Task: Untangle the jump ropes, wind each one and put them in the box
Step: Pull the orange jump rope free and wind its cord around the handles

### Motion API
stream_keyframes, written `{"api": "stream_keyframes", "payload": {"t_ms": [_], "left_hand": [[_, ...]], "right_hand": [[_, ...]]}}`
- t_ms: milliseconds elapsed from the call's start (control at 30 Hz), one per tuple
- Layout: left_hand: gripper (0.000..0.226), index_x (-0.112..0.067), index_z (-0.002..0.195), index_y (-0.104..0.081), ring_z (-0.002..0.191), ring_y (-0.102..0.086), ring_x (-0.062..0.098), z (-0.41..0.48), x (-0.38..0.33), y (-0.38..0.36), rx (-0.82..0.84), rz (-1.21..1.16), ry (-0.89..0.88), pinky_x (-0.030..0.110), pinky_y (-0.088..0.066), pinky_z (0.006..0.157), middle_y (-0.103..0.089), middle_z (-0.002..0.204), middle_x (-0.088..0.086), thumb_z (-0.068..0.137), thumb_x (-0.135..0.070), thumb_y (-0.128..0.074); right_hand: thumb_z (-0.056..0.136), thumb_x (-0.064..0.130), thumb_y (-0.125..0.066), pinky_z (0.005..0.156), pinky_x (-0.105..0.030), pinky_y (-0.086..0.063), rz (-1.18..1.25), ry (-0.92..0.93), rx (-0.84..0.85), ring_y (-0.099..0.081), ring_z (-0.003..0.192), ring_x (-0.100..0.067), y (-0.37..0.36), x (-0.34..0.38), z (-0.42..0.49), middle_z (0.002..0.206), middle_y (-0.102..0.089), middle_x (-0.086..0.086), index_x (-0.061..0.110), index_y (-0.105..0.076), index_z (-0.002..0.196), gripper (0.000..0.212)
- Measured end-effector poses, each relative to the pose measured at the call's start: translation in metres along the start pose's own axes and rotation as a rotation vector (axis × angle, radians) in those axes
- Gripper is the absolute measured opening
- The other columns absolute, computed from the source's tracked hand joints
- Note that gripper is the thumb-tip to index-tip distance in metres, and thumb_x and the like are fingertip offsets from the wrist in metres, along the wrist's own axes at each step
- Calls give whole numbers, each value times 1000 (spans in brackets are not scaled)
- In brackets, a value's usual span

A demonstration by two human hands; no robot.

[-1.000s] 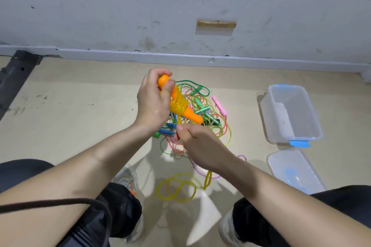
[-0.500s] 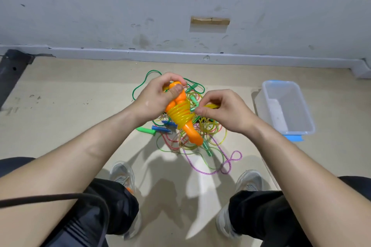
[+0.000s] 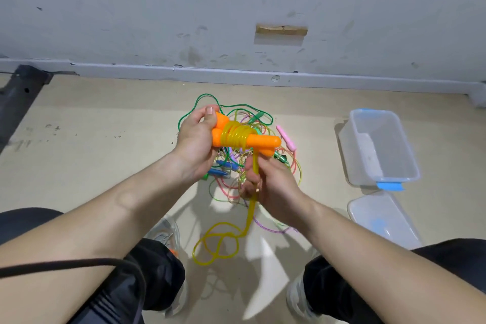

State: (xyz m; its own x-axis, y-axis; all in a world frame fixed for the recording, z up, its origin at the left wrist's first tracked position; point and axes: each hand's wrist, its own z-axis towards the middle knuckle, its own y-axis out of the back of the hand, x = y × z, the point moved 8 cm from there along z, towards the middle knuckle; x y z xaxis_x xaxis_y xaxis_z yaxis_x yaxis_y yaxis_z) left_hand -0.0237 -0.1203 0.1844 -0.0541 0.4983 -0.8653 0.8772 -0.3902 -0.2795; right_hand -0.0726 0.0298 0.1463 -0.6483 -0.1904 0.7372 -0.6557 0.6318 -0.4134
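Observation:
My left hand (image 3: 196, 143) grips the two orange handles (image 3: 263, 141) of a jump rope, held level, with several turns of its yellow rope wound round them. Just below, my right hand (image 3: 271, 181) holds the yellow rope (image 3: 252, 208), which runs down to loose loops (image 3: 215, 244) on the floor between my feet. Under both hands lies the tangled pile of ropes (image 3: 236, 171) in green, pink, purple and blue, with a pink handle (image 3: 285, 137) sticking out at the right. The clear plastic box (image 3: 378, 144) stands open at the right.
The box's lid (image 3: 381, 218) lies on the floor near my right knee. A wall with a skirting board (image 3: 236, 76) runs along the back. A dark metal bar (image 3: 18, 97) lies at the far left. A black cable (image 3: 79, 263) crosses my left arm.
My right hand has dropped from beside the handles to below them, pulling the yellow rope down. The handles have turned from slanted to level. Yellow loops show on the floor again.

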Motion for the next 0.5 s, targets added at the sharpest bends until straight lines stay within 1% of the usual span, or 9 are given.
{"api": "stream_keyframes", "payload": {"t_ms": [67,133,167,233,300,367,400,467,500], "left_hand": [[16,-17,107,-61,79,-57,16,5,-1,7,-80,13,-31,32,-54,70,-58,100,5,106,-24,-46],[17,-21,113,-61,86,-59,18,9,-6,16,-166,162,-130,37,-54,77,-60,105,2,105,-29,-49],[16,-23,114,-61,88,-58,17,9,-9,18,-195,262,-193,38,-52,82,-61,102,-1,104,-31,-50],[17,-23,115,-60,86,-56,6,3,-15,19,-220,406,-312,28,-49,82,-58,96,-12,104,-30,-50],[17,-22,116,-59,85,-54,-1,-3,-20,17,-212,513,-411,14,-43,75,-57,96,-18,104,-28,-49],[15,-24,115,-59,92,-56,4,-5,-25,14,-182,619,-503,11,-42,76,-60,102,-14,103,-27,-50],[15,-25,114,-59,96,-57,10,-5,-26,12,-164,668,-548,15,-43,80,-62,106,-10,102,-28,-51],[17,-26,113,-58,102,-57,18,-5,-27,7,-125,757,-610,28,-44,86,-63,110,-2,98,-30,-51],[18,-25,113,-59,103,-56,18,-7,-27,3,-99,794,-642,29,-42,87,-62,112,-1,97,-29,-52]], "right_hand": [[108,39,-37,64,-34,-50,-12,-64,8,-37,50,-19,-7,-16,-7,60,-33,0,13,-54,88,37],[108,43,-36,61,-35,-53,-102,-133,-24,-40,47,-19,-11,-28,-13,58,-36,-1,14,-57,90,41],[108,41,-34,58,-33,-53,-172,-148,-38,-40,45,-17,-13,-30,-15,58,-36,-1,14,-59,93,40],[108,37,-33,54,-29,-50,-329,-120,-35,-39,43,-15,-19,-26,-17,59,-37,-2,12,-62,102,39],[108,34,-35,55,-33,-51,-556,-36,-10,-45,44,-16,-23,-16,-17,60,-43,-1,8,-63,109,38],[107,34,-38,61,-38,-53,-807,54,16,-52,49,-20,-27,1,-16,60,-52,1,6,-61,97,38],[106,34,-39,63,-38,-52,-911,82,36,-53,52,-19,-29,10,-16,62,-56,0,8,-59,87,38],[103,37,-45,64,-34,-46,-1106,113,81,-52,58,-15,-31,27,-16,69,-64,-4,12,-56,77,38],[102,36,-48,61,-32,-42,-1180,136,103,-50,57,-13,-33,35,-16,68,-65,-4,11,-56,74,39]]}}
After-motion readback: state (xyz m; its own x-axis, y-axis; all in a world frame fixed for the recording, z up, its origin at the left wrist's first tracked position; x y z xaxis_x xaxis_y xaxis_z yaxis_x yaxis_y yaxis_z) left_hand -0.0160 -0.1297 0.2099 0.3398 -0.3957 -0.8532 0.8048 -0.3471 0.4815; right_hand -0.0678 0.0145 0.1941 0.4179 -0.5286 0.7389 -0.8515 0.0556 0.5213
